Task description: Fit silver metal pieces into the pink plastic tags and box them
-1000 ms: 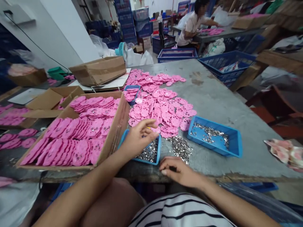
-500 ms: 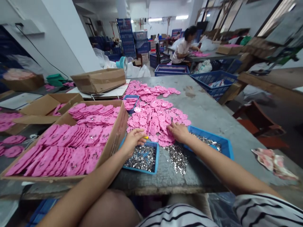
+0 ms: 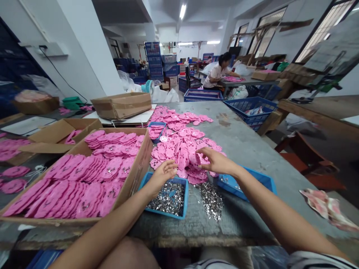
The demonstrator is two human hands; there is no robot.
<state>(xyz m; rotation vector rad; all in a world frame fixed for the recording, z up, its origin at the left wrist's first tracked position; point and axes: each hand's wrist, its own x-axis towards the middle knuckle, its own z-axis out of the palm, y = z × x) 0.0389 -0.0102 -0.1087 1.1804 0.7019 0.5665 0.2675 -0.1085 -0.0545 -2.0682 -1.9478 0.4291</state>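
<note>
My right hand (image 3: 215, 160) is above the heap, its fingers and thumb curved around a pink flower-shaped piece (image 3: 194, 158) raised at the heap's edge. My left hand (image 3: 164, 175) is over the near end of a blue tray (image 3: 185, 198) holding small shiny metal parts (image 3: 168, 196). Its fingers are loosely bent and apart, pointing toward the pink piece; nothing shows in them, though the palm side is partly hidden. Between the hands spreads the heap of pink pieces (image 3: 171, 147). A loose pile of metal parts (image 3: 211, 201) lies on the table below my right hand.
A cardboard box (image 3: 147, 145) with rows of stacked pink pieces stands at left. Another blue tray (image 3: 259, 183) sits under my right forearm. Behind the heap is a small blue basket (image 3: 159, 138). A crumpled cloth (image 3: 327, 207) lies at right. A person (image 3: 217, 73) works at a farther table.
My right hand has lifted from the heap's surface with a pink piece at its fingers. My left hand's fingers have spread, and the yellow bit at them no longer shows. The view has tilted up.
</note>
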